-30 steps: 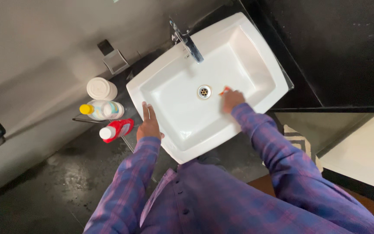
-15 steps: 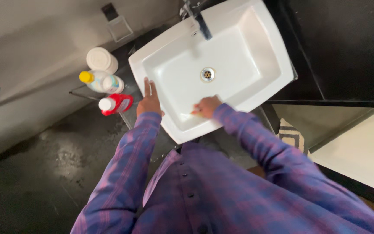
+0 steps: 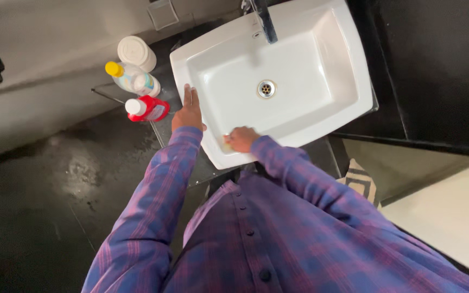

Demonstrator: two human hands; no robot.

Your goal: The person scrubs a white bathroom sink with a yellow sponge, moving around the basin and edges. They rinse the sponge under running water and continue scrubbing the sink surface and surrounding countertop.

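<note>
Scrubbing near rim of white sink. My right hand curled round pale sponge; left hand flat, fingers spread, on left rim, holding nothing. Next stroke needs steady pressure along rim.

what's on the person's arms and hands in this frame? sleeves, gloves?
Both arms wear long, loose purple-and-blue plaid shirt sleeves reaching the wrists, part of a buttoned shirt. The left hand and right hand are bare: no gloves, and no rings or watch are visible.
</note>
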